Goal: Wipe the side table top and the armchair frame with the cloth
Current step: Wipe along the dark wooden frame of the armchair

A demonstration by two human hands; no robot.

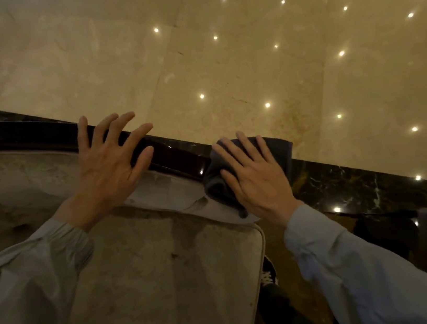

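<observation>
Left hand: the left hand (110, 168) lies flat with fingers spread on the dark glossy wooden armchair frame (173, 158), bracing it; its grip is wide open and holds nothing.
Upholstery: the worn beige padded armchair back (25, 174) sits just inside the frame rail, with a pale seat cushion (168, 278) below it.
Cloth: the dark grey folded cloth (219, 180) is draped over the frame's top rail, near its right end.
Right hand: the right hand (257, 180) presses flat on the cloth, fingers extended, pinning rather than clenching it.
Floor: polished beige marble floor (272, 43) with a black veined border strip (347, 184).
Progress: the frame wipe looks underway; no side table is visible here, so its state is unknown.
</observation>
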